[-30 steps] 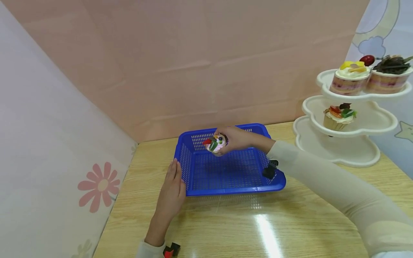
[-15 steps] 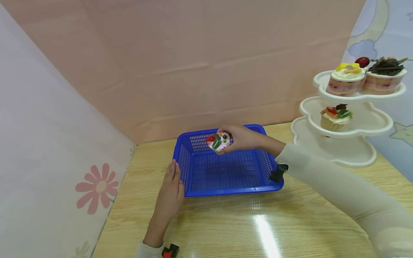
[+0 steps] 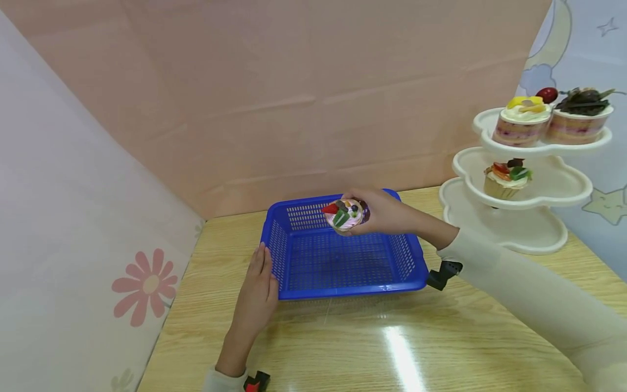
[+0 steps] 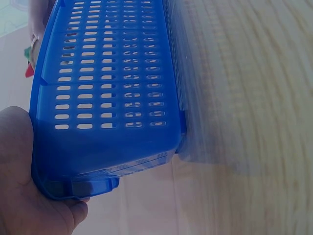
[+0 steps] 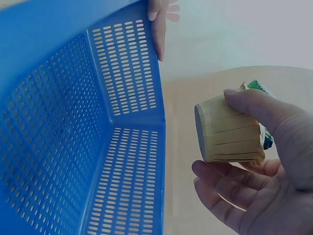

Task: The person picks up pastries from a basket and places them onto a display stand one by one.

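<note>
My right hand (image 3: 379,214) holds a cupcake (image 3: 343,214) above the far part of the blue plastic basket (image 3: 352,292). The cupcake has pale pink cream topped with a strawberry, a green piece and berries. In the right wrist view, its pleated beige cup (image 5: 230,129) lies sideways between thumb and fingers. My left hand (image 3: 256,291) rests on the basket's left side near the front corner, fingers straight along the rim. The left wrist view has that hand's thumb (image 4: 14,142) beside the rim. Inside the basket, only the slotted floor and walls show.
A white three-tier stand (image 3: 509,228) is at the right. Its top tier bears two cake cups, one with yellow fruit (image 3: 521,122) and one with chocolate (image 3: 580,117). Another cupcake (image 3: 505,182) sits on the middle tier. Walls border the wooden table (image 3: 343,348) behind and left.
My right hand has moved a little right with the cupcake, its wrist now beyond the basket's right rim. The left hand stays at the basket. The view has shifted slightly.
</note>
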### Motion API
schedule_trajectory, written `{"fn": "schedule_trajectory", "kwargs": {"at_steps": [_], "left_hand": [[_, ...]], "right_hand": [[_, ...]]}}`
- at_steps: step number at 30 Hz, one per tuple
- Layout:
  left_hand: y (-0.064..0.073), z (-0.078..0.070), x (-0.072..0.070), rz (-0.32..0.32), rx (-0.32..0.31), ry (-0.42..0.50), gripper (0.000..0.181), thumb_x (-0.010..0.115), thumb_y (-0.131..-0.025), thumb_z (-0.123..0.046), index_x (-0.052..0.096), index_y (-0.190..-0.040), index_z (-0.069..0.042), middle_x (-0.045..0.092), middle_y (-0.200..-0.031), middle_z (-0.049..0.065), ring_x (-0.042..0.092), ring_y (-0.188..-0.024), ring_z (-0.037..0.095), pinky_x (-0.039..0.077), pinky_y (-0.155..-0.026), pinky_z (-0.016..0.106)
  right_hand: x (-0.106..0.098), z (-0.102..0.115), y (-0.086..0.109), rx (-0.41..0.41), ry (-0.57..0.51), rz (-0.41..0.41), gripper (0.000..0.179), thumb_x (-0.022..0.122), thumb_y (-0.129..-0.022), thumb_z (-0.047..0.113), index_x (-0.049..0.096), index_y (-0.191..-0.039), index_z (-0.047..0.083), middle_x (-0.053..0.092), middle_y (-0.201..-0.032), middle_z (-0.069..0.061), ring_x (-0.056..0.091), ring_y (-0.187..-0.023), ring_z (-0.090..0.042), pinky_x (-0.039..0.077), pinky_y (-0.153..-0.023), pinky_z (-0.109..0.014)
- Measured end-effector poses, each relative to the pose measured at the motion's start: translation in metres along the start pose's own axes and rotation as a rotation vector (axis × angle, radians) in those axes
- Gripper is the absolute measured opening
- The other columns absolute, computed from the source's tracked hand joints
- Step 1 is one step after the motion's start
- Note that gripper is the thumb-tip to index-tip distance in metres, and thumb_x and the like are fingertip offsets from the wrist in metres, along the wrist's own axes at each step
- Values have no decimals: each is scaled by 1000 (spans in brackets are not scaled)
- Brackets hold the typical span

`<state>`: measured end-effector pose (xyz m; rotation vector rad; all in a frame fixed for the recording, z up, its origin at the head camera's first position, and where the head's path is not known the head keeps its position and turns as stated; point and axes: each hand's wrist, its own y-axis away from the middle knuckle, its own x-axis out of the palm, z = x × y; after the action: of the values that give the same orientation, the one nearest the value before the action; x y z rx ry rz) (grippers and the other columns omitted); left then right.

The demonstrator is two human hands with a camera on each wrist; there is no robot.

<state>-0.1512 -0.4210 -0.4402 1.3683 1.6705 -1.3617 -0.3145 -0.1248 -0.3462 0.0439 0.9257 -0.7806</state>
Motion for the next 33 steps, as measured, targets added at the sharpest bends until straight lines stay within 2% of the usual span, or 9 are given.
{"fn": "schedule_trajectory", "kwargs": {"at_steps": [8, 15, 17, 25, 33], "left_hand": [[0, 1, -1, -14, 0, 11, 52, 38, -98, -14, 25, -145, 6, 13, -156, 16, 7, -143, 22, 23, -111, 48], [0, 1, 0, -15, 5, 11, 52, 38, -99, -15, 25, -145, 5, 13, -156, 15, 7, -144, 22, 23, -111, 48], [0, 1, 0, -16, 5, 12, 52, 38, -99, -15, 24, -145, 5, 13, -156, 15, 7, -144, 22, 23, -111, 48], [0, 1, 1, -15, 1, 20, 53, 37, -99, -16, 24, -145, 5, 13, -156, 15, 7, -144, 22, 23, -111, 48], [0, 1, 1, -20, 0, 17, 52, 38, -99, -15, 24, -146, 4, 14, -156, 14, 7, -144, 21, 23, -111, 47]], "right_hand": [[-8, 3, 21, 32, -8, -36, 64, 82, -67, 45, 54, -119, 21, 61, -96, 6, 58, -79, -12, 53, -64, -31], [-16, 5, 40, 89, -47, -64, 63, 84, -68, 35, 54, -121, 19, 60, -99, 3, 58, -81, -15, 54, -66, -31], [-18, 6, 46, 102, -54, -74, 65, 84, -68, 36, 53, -122, 18, 60, -101, 2, 59, -83, -15, 55, -67, -32], [-23, 5, 71, 145, -15, -98, 68, 81, -69, 44, 51, -124, 19, 60, -103, 4, 59, -86, -14, 55, -70, -29], [-26, 5, 95, 195, -8, -175, 64, 82, -70, 39, 53, -122, 19, 63, -101, 5, 60, -87, -13, 52, -72, -28]]}}
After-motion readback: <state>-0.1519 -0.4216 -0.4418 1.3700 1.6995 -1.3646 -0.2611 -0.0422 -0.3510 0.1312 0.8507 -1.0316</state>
